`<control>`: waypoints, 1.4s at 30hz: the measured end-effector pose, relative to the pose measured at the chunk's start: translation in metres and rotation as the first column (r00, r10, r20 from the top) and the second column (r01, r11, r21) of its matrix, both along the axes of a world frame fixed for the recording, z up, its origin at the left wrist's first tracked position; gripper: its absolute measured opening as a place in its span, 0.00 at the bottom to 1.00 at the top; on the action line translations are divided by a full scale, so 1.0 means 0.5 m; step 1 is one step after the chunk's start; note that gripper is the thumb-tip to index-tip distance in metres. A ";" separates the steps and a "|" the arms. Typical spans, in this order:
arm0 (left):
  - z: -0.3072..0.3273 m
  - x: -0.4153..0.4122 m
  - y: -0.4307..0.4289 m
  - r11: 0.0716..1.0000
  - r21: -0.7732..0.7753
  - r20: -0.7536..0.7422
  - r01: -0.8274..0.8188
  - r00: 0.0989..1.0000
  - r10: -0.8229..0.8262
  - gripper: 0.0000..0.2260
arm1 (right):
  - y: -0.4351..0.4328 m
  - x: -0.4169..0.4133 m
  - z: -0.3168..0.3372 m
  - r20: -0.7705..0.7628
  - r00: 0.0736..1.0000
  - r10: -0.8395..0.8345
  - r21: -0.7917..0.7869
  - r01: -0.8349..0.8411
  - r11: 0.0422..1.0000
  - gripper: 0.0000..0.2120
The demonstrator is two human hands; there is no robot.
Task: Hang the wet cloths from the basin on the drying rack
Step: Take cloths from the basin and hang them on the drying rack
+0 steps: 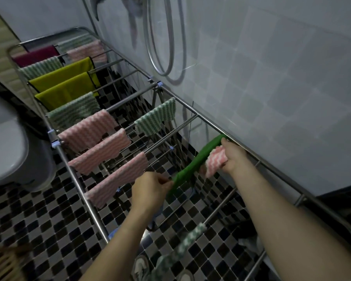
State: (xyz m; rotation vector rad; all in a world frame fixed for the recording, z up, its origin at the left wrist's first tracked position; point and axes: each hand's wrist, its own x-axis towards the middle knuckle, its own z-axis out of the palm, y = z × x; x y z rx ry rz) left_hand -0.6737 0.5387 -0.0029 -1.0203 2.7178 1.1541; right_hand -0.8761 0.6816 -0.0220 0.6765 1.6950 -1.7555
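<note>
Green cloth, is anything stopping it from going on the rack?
Nothing visible blocks it. The green cloth is stretched between the left hand and the right hand, over bare rails of the drying rack. Only the pink striped cloth, bunched in the right hand too, crowds that end.

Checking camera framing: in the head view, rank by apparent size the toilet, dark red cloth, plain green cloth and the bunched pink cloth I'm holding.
1. toilet
2. plain green cloth and dark red cloth: about alike; the red one hangs farthest away, so they are left unranked
3. bunched pink cloth in the right hand
</note>
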 end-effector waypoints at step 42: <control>0.005 0.039 -0.026 0.913 0.401 -0.109 -0.074 0.986 0.128 0.04 | -0.059 0.216 0.142 -0.161 0.139 0.977 0.828 -0.520 0.210 0.09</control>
